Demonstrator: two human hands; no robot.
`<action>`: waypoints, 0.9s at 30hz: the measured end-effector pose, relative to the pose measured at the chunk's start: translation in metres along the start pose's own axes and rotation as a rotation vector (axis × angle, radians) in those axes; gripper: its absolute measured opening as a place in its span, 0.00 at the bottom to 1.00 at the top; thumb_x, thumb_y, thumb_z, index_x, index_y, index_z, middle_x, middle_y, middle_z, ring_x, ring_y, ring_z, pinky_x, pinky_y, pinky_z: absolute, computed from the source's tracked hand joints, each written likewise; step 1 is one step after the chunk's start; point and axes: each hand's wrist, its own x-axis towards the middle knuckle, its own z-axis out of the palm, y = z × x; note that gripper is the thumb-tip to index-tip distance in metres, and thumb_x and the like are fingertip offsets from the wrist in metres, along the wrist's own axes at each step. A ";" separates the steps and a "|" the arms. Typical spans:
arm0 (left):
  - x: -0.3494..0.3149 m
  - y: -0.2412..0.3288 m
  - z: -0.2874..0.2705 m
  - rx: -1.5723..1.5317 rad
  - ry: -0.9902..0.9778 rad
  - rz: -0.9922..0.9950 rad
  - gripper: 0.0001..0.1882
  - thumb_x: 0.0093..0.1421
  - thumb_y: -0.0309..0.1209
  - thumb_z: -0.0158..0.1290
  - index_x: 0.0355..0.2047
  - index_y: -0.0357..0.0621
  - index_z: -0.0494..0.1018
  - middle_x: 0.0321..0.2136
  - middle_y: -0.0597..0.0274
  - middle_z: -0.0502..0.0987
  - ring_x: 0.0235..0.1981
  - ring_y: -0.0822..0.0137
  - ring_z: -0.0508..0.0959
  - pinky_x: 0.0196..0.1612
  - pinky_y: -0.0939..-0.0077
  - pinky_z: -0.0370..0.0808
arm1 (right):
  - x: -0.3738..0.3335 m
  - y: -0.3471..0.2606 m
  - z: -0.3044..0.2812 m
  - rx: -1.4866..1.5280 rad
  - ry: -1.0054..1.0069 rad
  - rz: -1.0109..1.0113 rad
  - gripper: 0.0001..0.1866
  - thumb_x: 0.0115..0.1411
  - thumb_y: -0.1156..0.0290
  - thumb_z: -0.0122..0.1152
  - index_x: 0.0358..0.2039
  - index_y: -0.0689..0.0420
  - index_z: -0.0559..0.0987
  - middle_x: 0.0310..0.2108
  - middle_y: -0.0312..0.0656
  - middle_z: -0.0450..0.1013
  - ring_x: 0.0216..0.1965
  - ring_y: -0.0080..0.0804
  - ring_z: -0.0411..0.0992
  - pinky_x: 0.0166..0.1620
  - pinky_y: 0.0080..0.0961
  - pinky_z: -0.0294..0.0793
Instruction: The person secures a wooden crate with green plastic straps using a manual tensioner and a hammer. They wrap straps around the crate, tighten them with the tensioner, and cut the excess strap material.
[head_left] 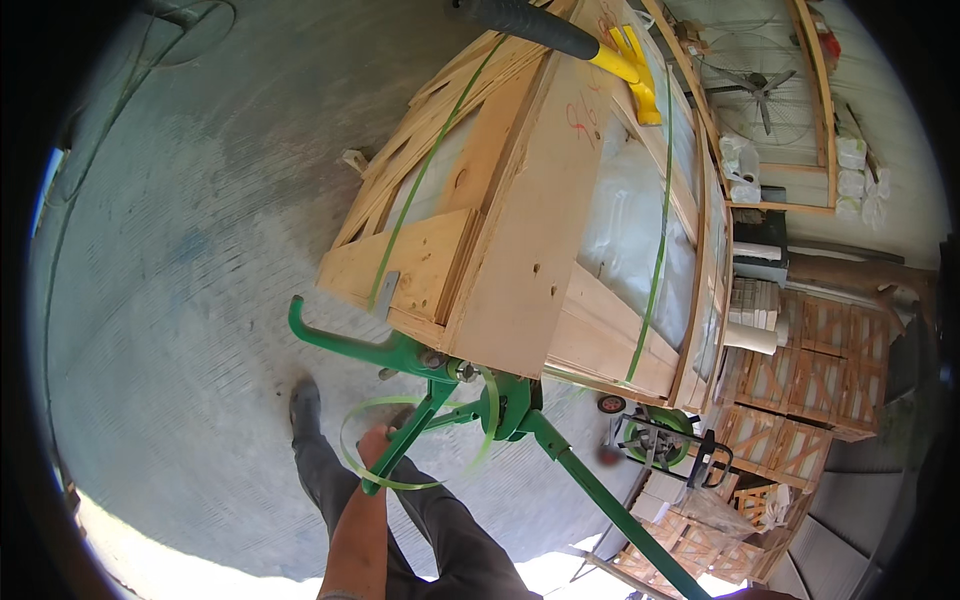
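Observation:
A green hand strapping tool with long levers sits against the near lower corner of a wooden crate. My left hand is closed round one of its short green levers, which partly hides the fingers. A loop of pale green strap hangs around that lever and my wrist. The tool's long lever runs down to the lower right edge, where only a sliver of my right hand shows, its fingers hidden. Green straps run over the crate. On top lies a yellow claw hammer with a black grip.
Right of the crate, a strap reel cart with small wheels stands on the concrete floor. Stacked wooden crates line the right side, near a large fan. Cables lie at the far left.

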 end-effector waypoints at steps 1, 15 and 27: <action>-0.004 0.000 0.000 0.008 -0.018 -0.002 0.15 0.52 0.41 0.50 0.17 0.44 0.72 0.15 0.50 0.72 0.20 0.46 0.75 0.25 0.53 0.72 | 0.005 0.011 0.005 0.065 0.020 0.026 0.12 0.58 0.68 0.58 0.40 0.59 0.72 0.14 0.32 0.65 0.11 0.18 0.61 0.13 0.16 0.59; -0.101 -0.010 -0.044 0.046 -0.530 -0.203 0.18 0.53 0.45 0.46 0.27 0.45 0.78 0.26 0.50 0.79 0.31 0.45 0.78 0.36 0.53 0.74 | 0.115 0.096 0.133 0.301 0.251 -0.458 0.10 0.57 0.64 0.57 0.30 0.59 0.76 0.12 0.33 0.65 0.10 0.21 0.63 0.12 0.20 0.62; -0.155 0.009 -0.104 0.014 -0.446 -0.287 0.19 0.53 0.46 0.48 0.33 0.45 0.78 0.31 0.49 0.78 0.36 0.46 0.77 0.40 0.50 0.72 | 0.317 0.121 0.264 0.159 0.692 -0.738 0.14 0.56 0.63 0.59 0.29 0.63 0.76 0.23 0.48 0.74 0.27 0.42 0.73 0.32 0.38 0.71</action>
